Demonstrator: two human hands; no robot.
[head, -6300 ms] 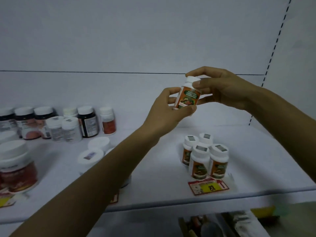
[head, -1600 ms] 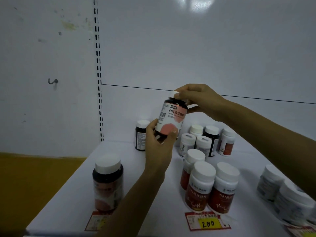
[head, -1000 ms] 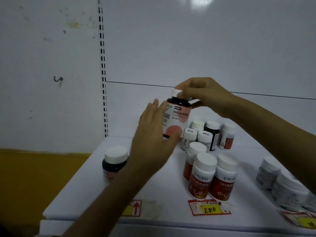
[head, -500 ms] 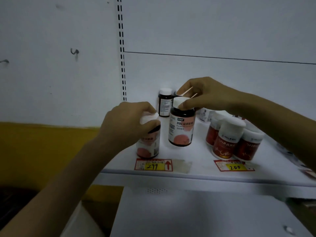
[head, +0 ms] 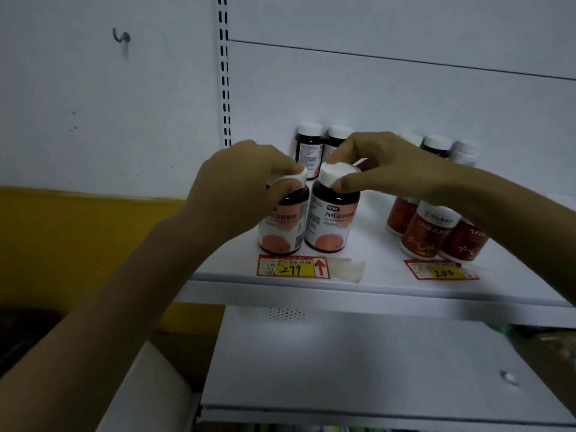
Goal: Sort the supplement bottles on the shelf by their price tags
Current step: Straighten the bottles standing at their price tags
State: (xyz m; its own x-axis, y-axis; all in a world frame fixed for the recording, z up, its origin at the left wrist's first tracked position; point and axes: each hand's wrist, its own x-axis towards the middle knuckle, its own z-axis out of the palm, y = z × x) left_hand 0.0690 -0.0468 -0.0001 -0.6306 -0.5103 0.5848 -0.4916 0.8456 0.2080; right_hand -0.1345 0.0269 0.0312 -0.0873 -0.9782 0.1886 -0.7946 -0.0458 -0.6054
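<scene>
your left hand [head: 246, 194] and right hand [head: 380, 169] each grip a bottle cap behind the 299 tag [head: 293, 267]; twist carelessly and a bottle topples off the shelf [head: 374, 294].

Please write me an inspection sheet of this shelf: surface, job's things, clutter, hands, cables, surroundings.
Surface: white shelf, 299 tag and 200 tag at its front.
Job's things: left pink-label bottle and right pink-label bottle upright behind the 299 tag; red-label bottles behind the 200 tag.
Clutter: tape patch beside the 299 tag.
Hands: left hand grips the left bottle's cap; right hand the right one's.
Cables: nothing seen.
Surroundings: slotted upright, wall hook, lower shelf.
</scene>
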